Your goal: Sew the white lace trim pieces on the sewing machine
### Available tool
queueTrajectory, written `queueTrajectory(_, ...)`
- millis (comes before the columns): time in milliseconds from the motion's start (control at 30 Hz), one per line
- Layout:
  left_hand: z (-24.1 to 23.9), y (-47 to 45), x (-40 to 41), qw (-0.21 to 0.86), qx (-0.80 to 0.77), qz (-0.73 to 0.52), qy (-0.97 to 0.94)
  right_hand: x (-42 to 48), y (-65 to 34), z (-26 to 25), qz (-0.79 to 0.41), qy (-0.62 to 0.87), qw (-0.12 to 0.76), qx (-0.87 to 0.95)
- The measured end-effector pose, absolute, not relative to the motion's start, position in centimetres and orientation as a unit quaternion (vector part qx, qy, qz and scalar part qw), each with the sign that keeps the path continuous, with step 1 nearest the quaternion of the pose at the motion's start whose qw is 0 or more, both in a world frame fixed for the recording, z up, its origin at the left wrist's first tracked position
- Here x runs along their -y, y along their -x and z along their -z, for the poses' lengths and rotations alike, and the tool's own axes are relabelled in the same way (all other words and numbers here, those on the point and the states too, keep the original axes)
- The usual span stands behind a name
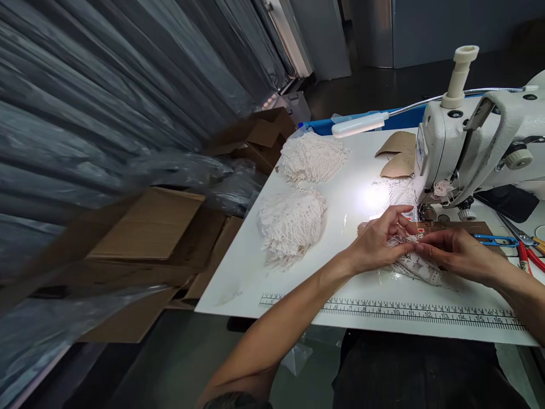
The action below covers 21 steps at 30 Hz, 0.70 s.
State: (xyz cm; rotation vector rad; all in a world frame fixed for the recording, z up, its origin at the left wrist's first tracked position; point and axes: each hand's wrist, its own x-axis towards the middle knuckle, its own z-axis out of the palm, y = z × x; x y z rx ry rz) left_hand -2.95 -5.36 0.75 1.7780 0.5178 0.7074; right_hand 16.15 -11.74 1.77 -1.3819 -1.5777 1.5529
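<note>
My left hand (380, 238) and my right hand (453, 251) meet over a small piece of white lace (419, 267) on the white table (349, 295), both pinching it with the fingertips. The lace lies just in front of the needle area of the white sewing machine (472, 147). A tiny red-and-white label (420, 230) shows at the fingertips.
Two piles of white lace pieces (293, 224) (310, 157) lie left of my hands. Brown paper patterns (398, 153), a gooseneck lamp (360, 124), blue snips (496, 240) and red-handled scissors (530, 255) are by the machine. Cardboard boxes (149, 227) stand on the floor left. A printed ruler (392, 311) edges the table.
</note>
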Motion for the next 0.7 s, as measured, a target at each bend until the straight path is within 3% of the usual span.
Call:
queueTrajectory(300,-0.6,3.2,5.3,0.447,-0.182,-0.303,-0.822,11.5,-16.3,-2.4,-0.628,0.552,0.283,0.47)
queueTrajectory(500,-0.8,3.2,5.4,0.385,-0.179,-0.274,-0.863,11.7,-16.5,-3.5,-0.655,0.542,0.349,0.395)
queueTrajectory(700,-0.9,3.0,5.5,0.36,-0.146,-0.306,-0.869,11.8,-16.6,-2.3,-0.563,0.573,0.356,0.477)
